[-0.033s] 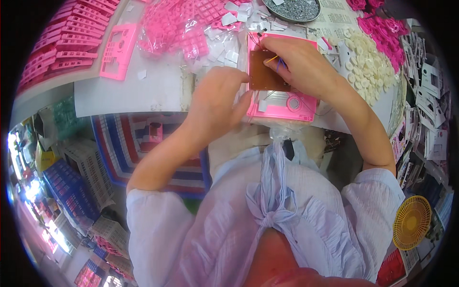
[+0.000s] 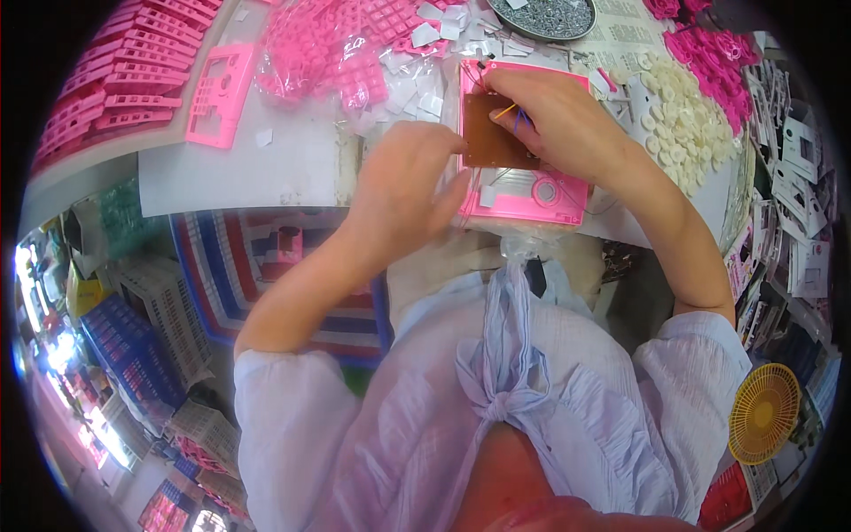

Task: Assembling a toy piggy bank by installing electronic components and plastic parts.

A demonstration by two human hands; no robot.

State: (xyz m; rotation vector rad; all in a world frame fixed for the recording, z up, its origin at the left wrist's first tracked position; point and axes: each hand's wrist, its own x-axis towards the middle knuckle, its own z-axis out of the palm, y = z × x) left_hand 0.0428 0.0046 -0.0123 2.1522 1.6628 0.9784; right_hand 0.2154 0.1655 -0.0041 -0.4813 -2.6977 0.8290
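A pink plastic casing (image 2: 532, 191) lies on the white table (image 2: 239, 173) in front of me. A brown circuit board (image 2: 489, 133) rests inside it, with thin coloured wires (image 2: 512, 113) coming off its right side. My left hand (image 2: 408, 182) grips the casing's left edge, thumb against the board's side. My right hand (image 2: 554, 115) lies over the board's upper right part, fingertips pinching the wires.
Pink frames (image 2: 217, 93) and stacked pink parts (image 2: 124, 80) lie at the left. A bag of small pink pieces (image 2: 341, 44) sits behind. White round buttons (image 2: 687, 111) are heaped at the right, a dish of grey screws (image 2: 541, 16) beyond. A yellow fan (image 2: 762, 412) stands low right.
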